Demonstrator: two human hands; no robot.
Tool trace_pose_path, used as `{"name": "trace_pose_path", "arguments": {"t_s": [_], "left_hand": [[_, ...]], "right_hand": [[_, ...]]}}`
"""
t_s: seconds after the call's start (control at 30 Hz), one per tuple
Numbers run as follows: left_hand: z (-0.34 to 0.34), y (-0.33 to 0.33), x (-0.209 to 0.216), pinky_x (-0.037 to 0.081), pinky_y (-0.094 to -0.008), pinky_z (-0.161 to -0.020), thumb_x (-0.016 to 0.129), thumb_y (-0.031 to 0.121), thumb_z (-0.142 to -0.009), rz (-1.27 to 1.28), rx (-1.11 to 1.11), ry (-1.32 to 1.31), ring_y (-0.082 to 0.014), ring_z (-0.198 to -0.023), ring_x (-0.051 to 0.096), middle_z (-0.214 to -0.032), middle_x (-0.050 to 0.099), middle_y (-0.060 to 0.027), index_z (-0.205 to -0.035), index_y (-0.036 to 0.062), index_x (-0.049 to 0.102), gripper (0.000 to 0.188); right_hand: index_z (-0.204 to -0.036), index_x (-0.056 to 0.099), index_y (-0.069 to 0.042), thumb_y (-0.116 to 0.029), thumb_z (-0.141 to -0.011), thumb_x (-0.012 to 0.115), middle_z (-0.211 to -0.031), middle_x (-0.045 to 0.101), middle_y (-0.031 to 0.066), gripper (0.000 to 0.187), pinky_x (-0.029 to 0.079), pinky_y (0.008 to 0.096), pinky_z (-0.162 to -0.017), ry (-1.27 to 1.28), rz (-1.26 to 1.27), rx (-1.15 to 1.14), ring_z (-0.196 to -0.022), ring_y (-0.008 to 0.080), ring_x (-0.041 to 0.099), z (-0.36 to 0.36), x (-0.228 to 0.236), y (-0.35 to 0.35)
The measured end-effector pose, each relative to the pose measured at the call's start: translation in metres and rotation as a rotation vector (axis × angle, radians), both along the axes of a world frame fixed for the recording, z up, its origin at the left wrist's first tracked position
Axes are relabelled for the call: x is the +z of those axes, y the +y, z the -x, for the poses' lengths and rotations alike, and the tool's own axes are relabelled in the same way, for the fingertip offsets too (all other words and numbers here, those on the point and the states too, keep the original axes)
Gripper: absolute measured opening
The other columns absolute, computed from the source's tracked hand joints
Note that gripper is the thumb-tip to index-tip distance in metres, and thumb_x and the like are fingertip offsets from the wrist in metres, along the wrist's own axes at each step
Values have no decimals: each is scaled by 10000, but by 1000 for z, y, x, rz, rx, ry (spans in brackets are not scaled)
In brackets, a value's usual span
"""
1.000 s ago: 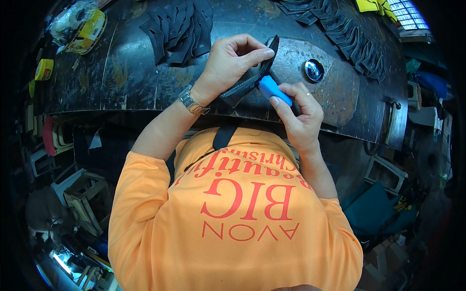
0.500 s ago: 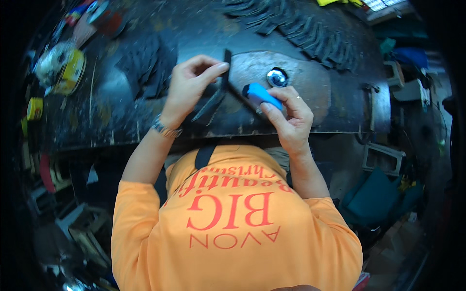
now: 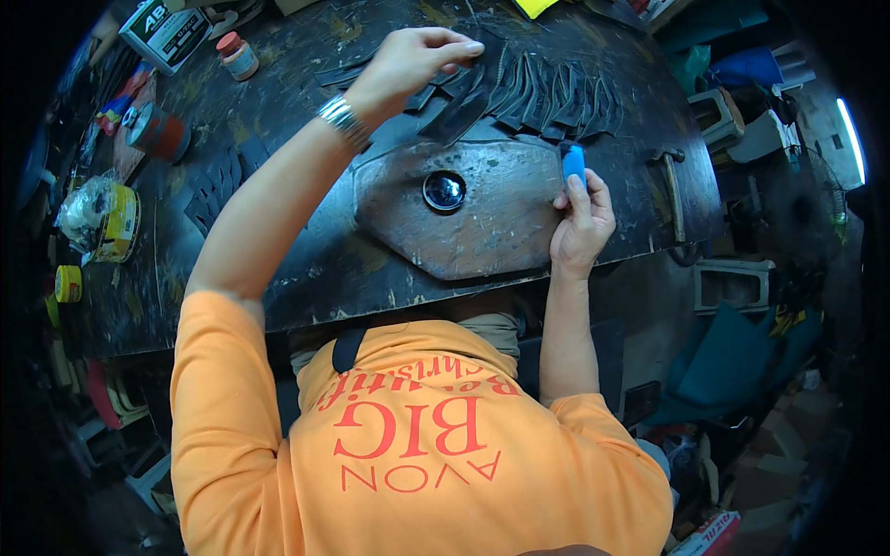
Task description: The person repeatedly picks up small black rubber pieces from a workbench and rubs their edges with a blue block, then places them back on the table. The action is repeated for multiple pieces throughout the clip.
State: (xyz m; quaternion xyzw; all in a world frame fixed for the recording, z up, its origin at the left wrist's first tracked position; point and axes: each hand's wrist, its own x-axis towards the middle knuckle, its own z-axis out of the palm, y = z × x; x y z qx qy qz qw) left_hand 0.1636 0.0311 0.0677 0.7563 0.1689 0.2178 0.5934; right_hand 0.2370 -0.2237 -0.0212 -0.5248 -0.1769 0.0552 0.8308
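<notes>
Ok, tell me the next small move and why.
Probably let the left hand leave the dark strip beside it: that strip appears to lie among the row of strips, though I can't tell whether the hand grips it.

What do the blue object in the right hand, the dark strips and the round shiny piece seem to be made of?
Blue object: perhaps plastic or foam, smooth, evenly blue.
Dark strips: probably leather or imitation, matte, bending in curves.
Round shiny piece: perhaps metal or glass, glossy, bright reflections.
</notes>
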Motion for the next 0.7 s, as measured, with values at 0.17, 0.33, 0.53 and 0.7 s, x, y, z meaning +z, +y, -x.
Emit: {"name": "trace_pose_path", "arguments": {"t_s": [0.17, 0.33, 0.53, 0.7], "left_hand": [[-91, 7, -34, 491, -258, -720, 715, 267, -816, -142, 18, 34, -127, -780, 637, -871, 701, -79, -952, 23, 719, 280], [-127, 17, -62, 503, -272, -720, 670, 267, -858, -379, 75, 115, -124, -722, 632, -894, 701, -63, -1051, 88, 703, 265], [-64, 20, -39, 513, -289, -739, 691, 238, -827, -470, 20, 65, -169, -741, 672, -871, 711, -93, -1055, 102, 705, 265], [57, 46, -6, 479, -236, -658, 657, 113, -842, -211, 56, 77, -76, -699, 582, -801, 667, -30, -995, -10, 673, 197]], "right_hand": [[-1012, 613, 14, -55, -848, 660, -785, 571, -1, 184, 414, 173, -586, -52, 151, -11, -642, 46, 507, 4, 3, -1], [-1021, 612, 7, -44, -847, 662, -802, 564, -6, 188, 409, 170, -578, -62, 172, 11, -639, 41, 498, 5, 6, -1], [-1032, 618, 5, -38, -842, 661, -797, 570, -9, 200, 401, 166, -587, -44, 187, -18, -638, 38, 500, 4, 2, -1], [-1042, 622, 11, -52, -845, 663, -807, 584, -1, 211, 407, 177, -607, -117, 247, -22, -646, 44, 503, 4, -2, -2]]}}
